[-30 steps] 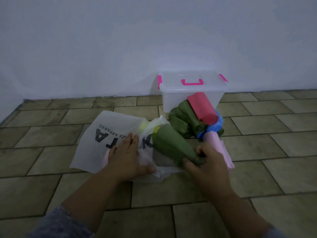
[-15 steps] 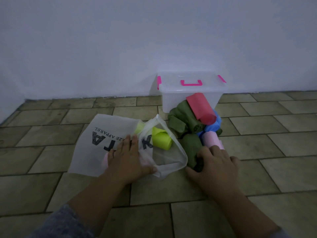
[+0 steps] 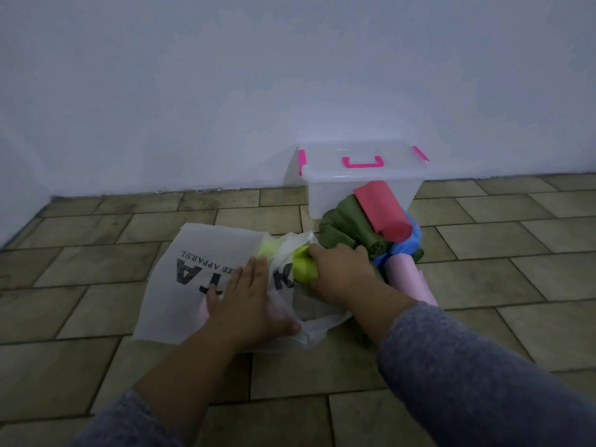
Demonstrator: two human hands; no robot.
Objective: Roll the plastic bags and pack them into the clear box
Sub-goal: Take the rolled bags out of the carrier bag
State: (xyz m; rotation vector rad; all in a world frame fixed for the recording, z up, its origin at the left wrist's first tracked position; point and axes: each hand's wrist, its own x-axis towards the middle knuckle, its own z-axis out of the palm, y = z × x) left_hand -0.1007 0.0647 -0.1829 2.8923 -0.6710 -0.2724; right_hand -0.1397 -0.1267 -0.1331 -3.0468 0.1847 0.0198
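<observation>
On the tiled floor [image 3: 96,269], the lime roll [image 3: 303,269] was judged best drawn straight from the white bag [image 3: 200,275], being gripped by the curled right hand [image 3: 338,272], the bag pressed under the flat, straight-fingered left hand [image 3: 248,304], the lidded box [image 3: 361,188] standing behind.

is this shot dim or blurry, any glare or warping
Head view: dim, bluish, flat light, no glare or hard shadows; soft, but the white bag has legible lettering; the lime roll gripped by the right hand and pink latches on the clear box stand out; the wall-floor edge bends at left, wide-angle distortion.
</observation>
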